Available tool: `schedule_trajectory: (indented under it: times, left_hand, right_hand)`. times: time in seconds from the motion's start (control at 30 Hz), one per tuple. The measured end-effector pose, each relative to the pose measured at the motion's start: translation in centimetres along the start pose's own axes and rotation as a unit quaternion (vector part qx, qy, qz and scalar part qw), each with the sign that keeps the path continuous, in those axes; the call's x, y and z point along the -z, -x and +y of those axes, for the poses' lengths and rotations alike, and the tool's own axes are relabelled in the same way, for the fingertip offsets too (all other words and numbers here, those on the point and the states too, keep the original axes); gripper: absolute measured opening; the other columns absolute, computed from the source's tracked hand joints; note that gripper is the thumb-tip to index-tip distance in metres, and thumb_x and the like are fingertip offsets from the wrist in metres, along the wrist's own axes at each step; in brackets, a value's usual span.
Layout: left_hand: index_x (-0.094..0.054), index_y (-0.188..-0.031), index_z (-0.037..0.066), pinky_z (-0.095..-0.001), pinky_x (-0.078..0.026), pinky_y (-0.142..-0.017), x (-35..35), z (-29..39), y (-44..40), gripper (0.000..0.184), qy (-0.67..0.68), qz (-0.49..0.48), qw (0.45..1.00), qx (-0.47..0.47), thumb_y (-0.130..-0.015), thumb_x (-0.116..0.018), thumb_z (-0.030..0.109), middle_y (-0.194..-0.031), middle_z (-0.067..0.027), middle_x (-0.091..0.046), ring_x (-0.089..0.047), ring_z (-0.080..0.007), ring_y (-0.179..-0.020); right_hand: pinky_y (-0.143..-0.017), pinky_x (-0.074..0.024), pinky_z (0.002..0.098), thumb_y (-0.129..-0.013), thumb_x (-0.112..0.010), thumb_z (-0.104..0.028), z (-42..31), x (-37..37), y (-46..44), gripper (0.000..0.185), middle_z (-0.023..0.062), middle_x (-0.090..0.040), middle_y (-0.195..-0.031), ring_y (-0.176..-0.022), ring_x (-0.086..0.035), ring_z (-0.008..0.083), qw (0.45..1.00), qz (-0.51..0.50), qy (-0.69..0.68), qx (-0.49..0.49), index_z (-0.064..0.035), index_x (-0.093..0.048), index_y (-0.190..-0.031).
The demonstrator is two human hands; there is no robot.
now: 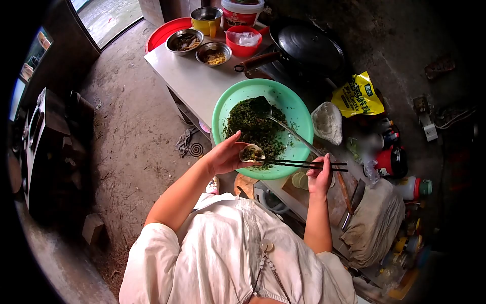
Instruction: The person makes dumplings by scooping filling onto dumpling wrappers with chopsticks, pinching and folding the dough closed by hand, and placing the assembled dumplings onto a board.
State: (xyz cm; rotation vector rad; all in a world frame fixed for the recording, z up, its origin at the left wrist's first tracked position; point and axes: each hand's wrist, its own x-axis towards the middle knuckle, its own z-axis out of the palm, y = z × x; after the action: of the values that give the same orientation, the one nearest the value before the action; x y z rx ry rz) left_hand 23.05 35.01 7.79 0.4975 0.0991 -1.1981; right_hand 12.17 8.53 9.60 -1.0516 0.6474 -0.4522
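My left hand [226,154] holds a small round dough wrapper [251,153] with green filling on it, over the near left rim of a green basin [220,111]. In my right hand [320,174] is a pair of dark chopsticks [296,163], their tips at the wrapper. Chopped green filling [246,126] lies in the basin, and a metal ladle [286,127] rests in it with its handle toward the lower right. Pale dough rounds [299,180] lie on a board below the basin, partly behind my right hand.
Two metal bowls [213,54], a red bowl [243,41] and a yellow cup [206,20] stand at the table's far end. A black lidded pan [308,43] is beyond the basin. At the right are a flour bowl [327,123], a yellow bag [358,96], a knife [353,205] and a cloth bundle [375,223].
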Motion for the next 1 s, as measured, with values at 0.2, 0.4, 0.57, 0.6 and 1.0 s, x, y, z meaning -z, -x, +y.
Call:
schedule_trajectory:
  times: [0.2,0.4,0.57,0.6,1.0]
  left_hand:
    - [-0.042,-0.121,-0.005,-0.0313,-0.050,-0.082,0.0,0.1,0.1,0.071,0.000,0.022,1.000,0.003,-0.086,-0.035,0.056,-0.117,-0.0151,-0.051,-0.053,-0.0209,-0.105]
    - [-0.042,-0.121,-0.004,-0.0309,-0.050,-0.082,-0.1,0.2,0.1,0.070,-0.004,0.029,1.000,0.002,-0.086,-0.035,0.056,-0.117,-0.0143,-0.052,-0.053,-0.0206,-0.104]
    - [-0.042,-0.121,-0.005,-0.0312,-0.050,-0.082,0.7,0.3,-0.6,0.070,-0.006,0.019,1.000,-0.004,-0.086,-0.035,0.056,-0.115,-0.0150,-0.053,-0.054,-0.0204,-0.104]
    - [-0.042,-0.121,-0.005,-0.0312,-0.050,-0.082,0.8,0.3,-0.8,0.070,-0.006,0.019,1.000,-0.004,-0.086,-0.035,0.056,-0.115,-0.0150,-0.053,-0.054,-0.0204,-0.104]
    - [-0.042,-0.120,-0.006,-0.0321,-0.046,-0.089,1.6,1.0,-1.1,0.068,0.009,0.025,0.999,-0.044,-0.085,-0.041,0.053,-0.119,-0.0167,-0.049,-0.050,-0.0259,-0.108]
  right_hand:
    - [-0.035,-0.0393,0.0222,-0.087,-0.050,-0.036,0.1,-0.1,-0.5,0.031,0.0038,-0.053,-0.061,-0.040,-0.046,0.0114,0.998,-0.001,-0.054,-0.034,-0.0074,-0.052,-0.075]
    - [-0.035,-0.0394,0.0220,-0.087,-0.051,-0.035,0.4,0.1,-1.0,0.031,0.0040,-0.051,-0.060,-0.040,-0.046,0.0116,0.999,-0.013,-0.004,-0.034,-0.0068,-0.053,-0.074]
    - [-0.036,-0.0387,0.0211,-0.087,-0.051,-0.035,0.6,0.1,-1.2,0.030,0.0037,-0.051,-0.060,-0.040,-0.046,0.0111,0.999,-0.019,-0.003,-0.050,-0.0074,-0.053,-0.074]
    - [-0.036,-0.0387,0.0211,-0.087,-0.051,-0.035,0.6,0.0,-1.2,0.030,0.0037,-0.051,-0.060,-0.040,-0.046,0.0111,0.999,-0.019,-0.003,-0.049,-0.0074,-0.053,-0.074]
    - [-0.037,-0.0329,0.0196,-0.085,-0.054,-0.034,0.1,2.3,-1.9,0.024,-0.0019,-0.051,-0.064,-0.046,-0.043,0.0080,0.999,0.036,-0.002,-0.035,-0.0127,-0.051,-0.074]
